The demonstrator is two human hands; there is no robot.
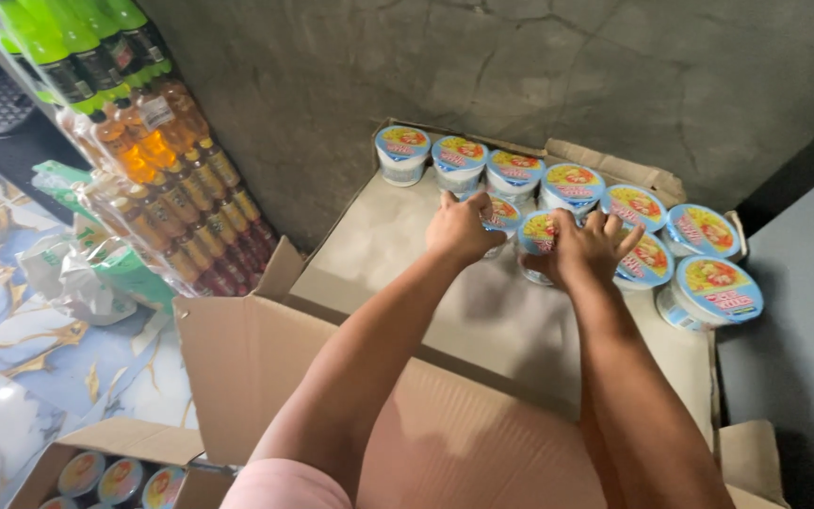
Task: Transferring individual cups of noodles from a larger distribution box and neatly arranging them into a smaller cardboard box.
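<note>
A large open brown cardboard box (407, 283) lay on the floor, its pale inner bottom bare on the near and left side. Round plastic noodle cups with blue-rimmed yellow lids (572, 184) stood upright in rows along the far and right walls. Both arms reached straight away toward the far side. The left hand (462, 229) curled its fingers round a cup in the second row (504, 213); the right hand (592, 247), fingers spread, gripped the cup beside it (535, 234). The two hands were equally close to the cups.
</note>
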